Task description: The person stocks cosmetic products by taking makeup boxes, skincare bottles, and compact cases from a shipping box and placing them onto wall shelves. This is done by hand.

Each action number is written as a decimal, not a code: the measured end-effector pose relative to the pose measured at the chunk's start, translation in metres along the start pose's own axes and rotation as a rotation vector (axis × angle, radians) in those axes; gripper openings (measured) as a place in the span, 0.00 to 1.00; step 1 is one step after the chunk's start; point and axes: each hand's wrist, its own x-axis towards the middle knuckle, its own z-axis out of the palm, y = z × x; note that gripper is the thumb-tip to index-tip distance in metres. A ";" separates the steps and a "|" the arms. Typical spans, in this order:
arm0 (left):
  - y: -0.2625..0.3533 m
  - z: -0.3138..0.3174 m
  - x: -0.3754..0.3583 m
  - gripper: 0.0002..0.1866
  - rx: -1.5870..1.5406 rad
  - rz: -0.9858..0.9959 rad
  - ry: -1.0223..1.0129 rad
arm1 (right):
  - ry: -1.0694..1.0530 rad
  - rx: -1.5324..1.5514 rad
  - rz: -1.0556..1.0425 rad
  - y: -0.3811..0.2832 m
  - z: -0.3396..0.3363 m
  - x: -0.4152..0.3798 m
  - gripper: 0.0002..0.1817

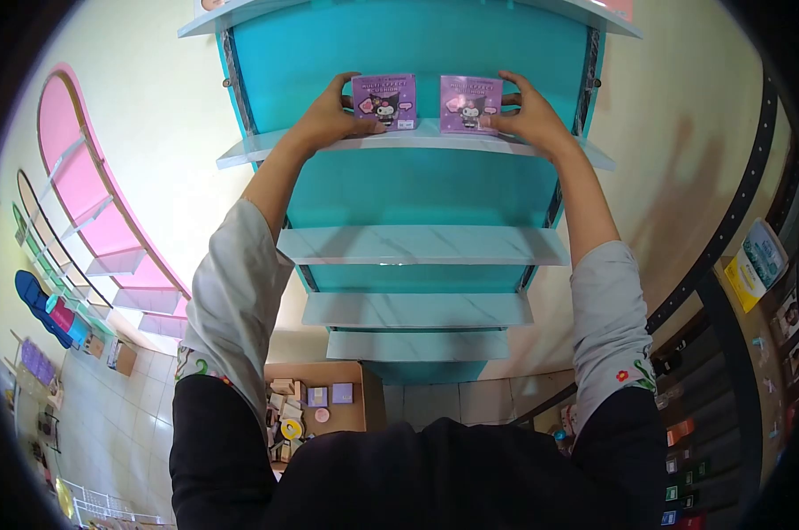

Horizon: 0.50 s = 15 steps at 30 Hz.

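Note:
Two purple cushion boxes printed "Multi Effect Cushion" stand upright side by side on a white marbled shelf (428, 135), with a gap between them. My left hand (333, 115) grips the left cushion box (385, 102) from its outer side, thumb low across the front and fingers at the top corner. On the other side, my right hand (528, 110) holds the right cushion box (470, 103) the same way, thumb near its lower front corner. Both boxes rest at the shelf's surface, before the turquoise back panel (417, 44).
More marbled shelves (423, 245) step down below. On the floor, a cardboard box (364, 397) holds several small boxes and rolls. Pink arched shelving (64, 115) lines the left wall. At right stands a black rack (726, 353) with goods, near a yellow and white pack (753, 265).

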 end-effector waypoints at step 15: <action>-0.004 0.010 0.022 0.46 0.151 -0.054 -0.049 | -0.006 0.074 0.036 -0.001 -0.007 -0.001 0.39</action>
